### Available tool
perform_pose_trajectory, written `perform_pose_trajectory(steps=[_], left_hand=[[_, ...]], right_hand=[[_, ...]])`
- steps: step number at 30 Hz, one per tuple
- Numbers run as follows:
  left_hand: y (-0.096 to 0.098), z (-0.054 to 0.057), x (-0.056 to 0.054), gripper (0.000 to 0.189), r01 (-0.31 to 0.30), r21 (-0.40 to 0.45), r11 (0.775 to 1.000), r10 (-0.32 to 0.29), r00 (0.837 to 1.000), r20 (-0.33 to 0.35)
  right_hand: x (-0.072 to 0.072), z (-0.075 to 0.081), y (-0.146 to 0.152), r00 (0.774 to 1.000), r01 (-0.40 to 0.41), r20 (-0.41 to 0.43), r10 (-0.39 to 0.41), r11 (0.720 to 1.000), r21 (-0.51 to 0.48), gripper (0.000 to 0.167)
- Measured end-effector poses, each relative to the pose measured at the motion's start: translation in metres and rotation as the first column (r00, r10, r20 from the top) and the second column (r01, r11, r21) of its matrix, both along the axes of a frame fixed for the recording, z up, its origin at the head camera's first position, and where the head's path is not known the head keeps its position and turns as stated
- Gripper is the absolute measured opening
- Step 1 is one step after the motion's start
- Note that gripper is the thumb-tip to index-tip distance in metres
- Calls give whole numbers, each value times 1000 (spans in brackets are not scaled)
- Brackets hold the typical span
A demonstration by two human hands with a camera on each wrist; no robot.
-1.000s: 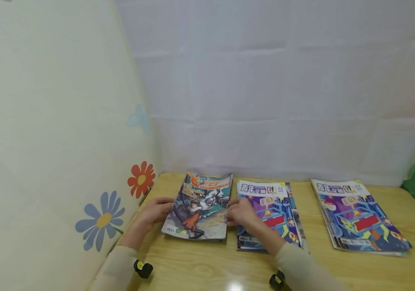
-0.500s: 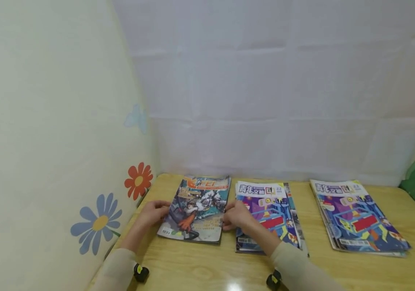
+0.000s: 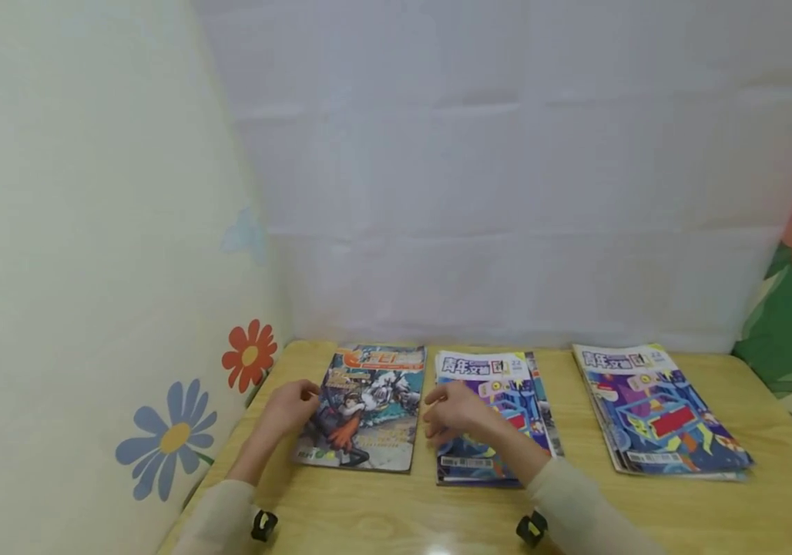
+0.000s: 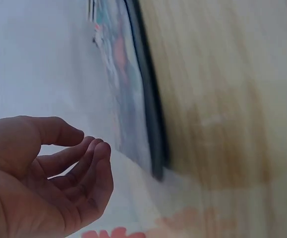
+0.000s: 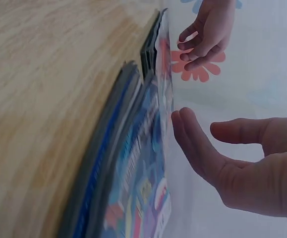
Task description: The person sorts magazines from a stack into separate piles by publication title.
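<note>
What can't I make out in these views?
Head: part of the middle stack, hidden by the right hand and forearm.
Head: most of the right stack, covered by its top magazine.
Left wrist: one end of the orange-titled magazine, cut off by the top edge; the rest blurred.
Head: its fine print, too small.

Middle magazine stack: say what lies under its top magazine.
Beneath the top magazine, another magazine peeks out along the right side, showing a strip of teal and grey; the right wrist view shows layered edges. The rest is covered.
</note>
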State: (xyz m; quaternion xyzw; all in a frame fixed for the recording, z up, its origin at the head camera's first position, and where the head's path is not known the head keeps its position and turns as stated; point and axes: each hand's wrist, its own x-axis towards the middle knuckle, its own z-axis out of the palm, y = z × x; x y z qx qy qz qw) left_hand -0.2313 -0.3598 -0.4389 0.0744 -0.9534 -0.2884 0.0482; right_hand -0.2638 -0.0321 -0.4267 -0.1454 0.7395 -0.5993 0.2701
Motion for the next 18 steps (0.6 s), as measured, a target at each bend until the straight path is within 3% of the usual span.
perform_pose_trajectory(steps=[6, 12, 15, 18], left_hand=[[33, 5, -3, 23, 77, 24, 997, -74, 993, -92], [66, 3, -4, 23, 143, 90, 986, -128, 979, -158], [81, 2, -7, 25, 186, 131, 974, -161, 971, -176], [94, 0, -11, 25, 219, 182, 959, -189, 968, -168]], right_hand=[[-1, 8, 21, 996, 55, -73, -49, 996, 74, 45], [0, 4, 46, 978, 124, -173, -117, 992, 30, 39], [-1, 0, 61, 950, 166, -270, -156, 986, 14, 35], [-3, -5, 75, 903, 238, -373, -215, 971, 15, 27]])
